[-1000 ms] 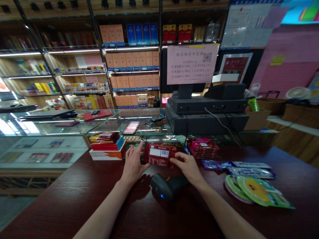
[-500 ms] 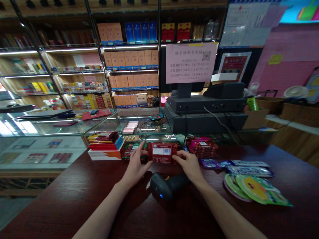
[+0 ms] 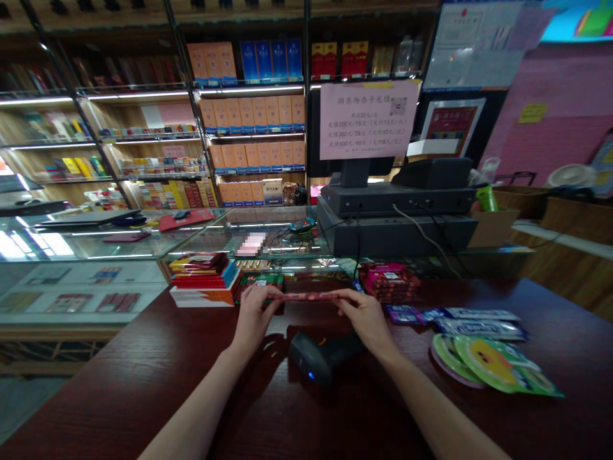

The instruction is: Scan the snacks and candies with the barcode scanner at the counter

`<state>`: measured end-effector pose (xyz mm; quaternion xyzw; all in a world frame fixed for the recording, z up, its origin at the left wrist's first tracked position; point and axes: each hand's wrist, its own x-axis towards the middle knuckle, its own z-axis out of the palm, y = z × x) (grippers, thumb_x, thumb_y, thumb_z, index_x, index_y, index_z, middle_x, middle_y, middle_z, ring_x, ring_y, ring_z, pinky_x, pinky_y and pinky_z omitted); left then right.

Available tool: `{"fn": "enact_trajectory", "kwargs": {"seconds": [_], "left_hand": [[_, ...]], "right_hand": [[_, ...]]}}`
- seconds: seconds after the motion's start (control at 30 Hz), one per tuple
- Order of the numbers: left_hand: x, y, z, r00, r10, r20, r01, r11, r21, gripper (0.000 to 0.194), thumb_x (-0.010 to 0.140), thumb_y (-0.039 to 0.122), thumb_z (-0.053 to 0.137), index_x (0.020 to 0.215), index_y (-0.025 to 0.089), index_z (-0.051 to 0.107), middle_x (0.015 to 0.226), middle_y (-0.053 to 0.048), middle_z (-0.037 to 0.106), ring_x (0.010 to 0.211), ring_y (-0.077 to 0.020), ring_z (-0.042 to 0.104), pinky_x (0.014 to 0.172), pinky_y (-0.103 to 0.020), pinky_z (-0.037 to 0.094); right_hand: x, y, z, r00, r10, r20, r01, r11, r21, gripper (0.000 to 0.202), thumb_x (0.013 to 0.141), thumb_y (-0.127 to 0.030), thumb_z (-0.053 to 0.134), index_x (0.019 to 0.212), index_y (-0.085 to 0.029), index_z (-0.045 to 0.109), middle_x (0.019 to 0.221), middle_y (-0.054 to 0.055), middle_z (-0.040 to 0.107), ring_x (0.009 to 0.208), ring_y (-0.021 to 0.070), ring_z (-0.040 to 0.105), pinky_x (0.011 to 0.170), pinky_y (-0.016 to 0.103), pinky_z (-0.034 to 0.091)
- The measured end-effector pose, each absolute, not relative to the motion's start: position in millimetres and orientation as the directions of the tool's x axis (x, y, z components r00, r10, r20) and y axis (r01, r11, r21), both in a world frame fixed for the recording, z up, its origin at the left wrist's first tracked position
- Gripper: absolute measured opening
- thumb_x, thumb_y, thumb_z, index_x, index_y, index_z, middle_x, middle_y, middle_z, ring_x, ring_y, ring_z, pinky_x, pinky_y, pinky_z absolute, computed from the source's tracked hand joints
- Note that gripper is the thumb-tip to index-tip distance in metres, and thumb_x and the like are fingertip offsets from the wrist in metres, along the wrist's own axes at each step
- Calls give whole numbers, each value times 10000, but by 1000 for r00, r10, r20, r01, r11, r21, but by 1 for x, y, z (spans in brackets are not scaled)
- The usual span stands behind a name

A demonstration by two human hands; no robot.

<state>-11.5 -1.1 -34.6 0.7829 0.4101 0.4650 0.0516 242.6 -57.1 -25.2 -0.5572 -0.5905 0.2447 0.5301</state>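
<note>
step: red snack packet (image 3: 306, 296) held flat over the barcode scanner (image 3: 322, 356), thin edge toward the camera; looks like the scanning step, label side not visible now.
next move: judged, needs the barcode face lined up with the scanner window; which face carries it cannot be told from here.
left hand (image 3: 252, 316): grip closed on the packet's left end, thumb on top, fingers under.
right hand (image 3: 363, 316): grip closed on the packet's right end, pinch of thumb and fingers.
packet place: in the air between both hands, just above the bench (image 3: 143, 383), at 12 o'clock of the scanner.
scanner: lies on the bench, blue light on, untouched.
nearby: stack of flat boxes (image 3: 204, 281) at 10 o'clock of the left hand; pile of pink packets (image 3: 389, 281) at 1 o'clock of the right hand; blue wrapped strips (image 3: 460, 322) and round green-yellow packs (image 3: 493, 367) at 3–4 o'clock.
behind: till (image 3: 397, 211) on the glass counter.
</note>
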Motion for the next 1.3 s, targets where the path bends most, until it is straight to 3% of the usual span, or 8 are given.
{"fn": "enact_trajectory", "kwargs": {"seconds": [0.17,0.4,0.6,0.83,1.07,1.13,1.23,1.3], "left_hand": [[-15,-6,-29,247,657,712,641,-662,389,125,912,173,552,920,241,656,1000,-16,696,1016,-195,616,916,-367,387],[-19,-7,-28,322,647,691,676,-668,310,127,934,215,538,967,245,657,979,-6,726,935,-182,626,938,-356,378],[-17,-5,-31,215,754,620,630,-592,502,125,879,263,589,942,266,697,963,3,748,931,-195,614,883,-328,449],[-11,3,-39,261,858,443,337,-511,791,194,840,317,550,921,210,689,909,-19,739,876,-176,688,816,-281,514],[-11,3,-38,303,914,270,356,-372,857,396,862,355,473,1135,189,707,1028,-41,759,894,-202,697,832,-331,537],[-13,3,-34,309,920,243,362,-350,864,441,849,308,458,1203,183,688,1098,-44,749,968,-215,691,916,-366,520],[-15,2,-28,328,903,278,338,-387,858,462,841,282,483,1254,189,668,1256,-45,693,1179,-236,617,1069,-396,434],[-16,1,-25,337,889,309,338,-420,842,471,841,329,553,1286,207,648,1302,-59,665,1222,-252,588,1078,-416,430]], "right_hand": [[241,-57,-27,144,921,362,374,288,-881,260,800,-382,591,902,-236,781,947,39,787,935,251,712,856,352,508],[243,-55,-30,136,921,366,326,307,-894,259,802,-386,616,925,-219,771,923,43,783,895,239,719,818,342,525],[244,-54,-32,154,920,361,347,291,-892,261,799,-347,590,937,-210,764,937,49,783,886,233,725,803,337,533],[245,-53,-32,183,932,313,383,226,-896,295,793,-346,575,970,-201,761,942,65,789,896,248,737,819,363,547],[243,-58,-25,158,925,344,491,229,-840,317,835,-310,531,1043,-214,750,1018,53,787,963,240,736,888,369,553],[241,-60,-21,122,923,364,534,248,-808,340,856,-299,507,1085,-214,744,1085,58,773,1021,235,722,938,369,538],[240,-62,-15,59,914,402,630,279,-725,371,862,-284,501,1144,-204,729,1244,90,709,1215,242,627,1044,388,473],[241,-63,-14,26,908,417,722,272,-636,406,838,-328,578,1205,-207,701,1377,113,617,1351,268,504,1125,448,384]]}}
